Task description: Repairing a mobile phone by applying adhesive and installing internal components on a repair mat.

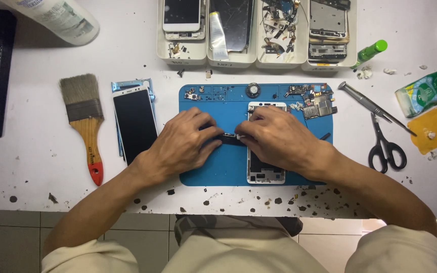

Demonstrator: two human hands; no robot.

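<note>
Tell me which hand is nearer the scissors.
Right. The right hand lies on the blue mat just left of the scissors; the left hand sits farther left.

Left hand (pixel 185 144) and right hand (pixel 279 139) meet, fingers curled (palms down).

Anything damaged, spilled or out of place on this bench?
Yes. The dark screen panel in the second tray looks cracked. The white table has dark pits and chips along its front edge. White scraps lie loose beside the green bottle.
</note>
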